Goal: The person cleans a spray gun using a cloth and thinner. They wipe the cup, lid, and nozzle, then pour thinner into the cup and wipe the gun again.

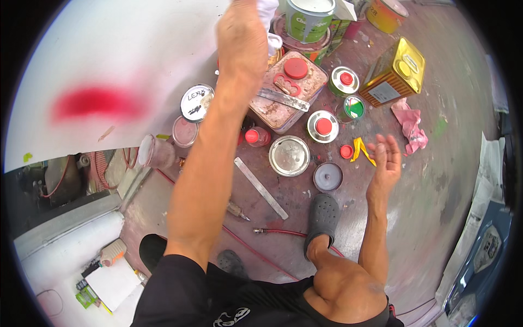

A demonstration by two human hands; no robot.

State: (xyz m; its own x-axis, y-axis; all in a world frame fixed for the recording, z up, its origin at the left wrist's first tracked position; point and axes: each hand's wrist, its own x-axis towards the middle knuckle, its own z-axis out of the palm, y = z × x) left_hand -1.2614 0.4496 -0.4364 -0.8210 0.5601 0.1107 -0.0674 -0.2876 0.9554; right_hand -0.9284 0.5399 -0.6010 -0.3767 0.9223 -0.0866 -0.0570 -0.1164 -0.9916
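My left hand is raised at the top edge, closed and slightly blurred, its fingers partly out of view. Beside its fingers shows a crumpled white cloth that it appears to grip. My right hand hovers low over the floor, palm up, fingers loosely apart with nothing in them. Close to it lie a folded yellow strip, a small red cap and a pink crumpled rag. Under my left wrist stands a square, paint-crusted container with a metal ruler and a red lid on top.
Round tins and a yellow rectangular can stand on the stained floor. Another metal ruler and a red hose lie near my feet. At left is a white panel with a red sprayed patch.
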